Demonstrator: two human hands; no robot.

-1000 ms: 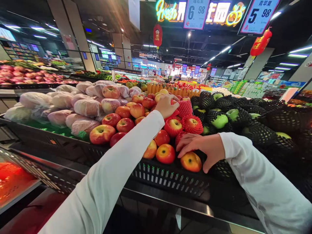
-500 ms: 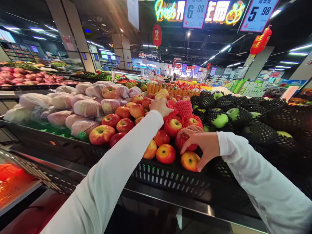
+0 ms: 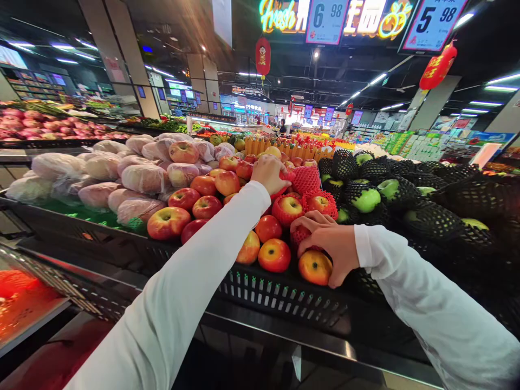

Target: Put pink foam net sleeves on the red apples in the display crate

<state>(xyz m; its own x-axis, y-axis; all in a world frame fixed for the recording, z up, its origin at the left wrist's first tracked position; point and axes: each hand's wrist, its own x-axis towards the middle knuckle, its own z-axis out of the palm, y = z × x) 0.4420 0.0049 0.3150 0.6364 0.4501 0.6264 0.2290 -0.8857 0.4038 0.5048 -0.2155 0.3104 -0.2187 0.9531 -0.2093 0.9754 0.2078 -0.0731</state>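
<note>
Black crate [image 3: 280, 300], front apple [image 3: 315, 267] between right hand's [image 3: 335, 248] wide fingers, left hand's [image 3: 268, 172] hold unclear

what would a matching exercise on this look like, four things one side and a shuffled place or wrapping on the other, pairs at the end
Column 1
1. right hand
2. green apples
3. left hand
4. pale pink fruit

Column 2
A. farther back, next to red netting
B. in thin see-through wrapping
C. beside a bare yellow-red apple in the front row
D. partly covered by black nets

Pairs: 1-C, 2-D, 3-A, 4-B
</note>
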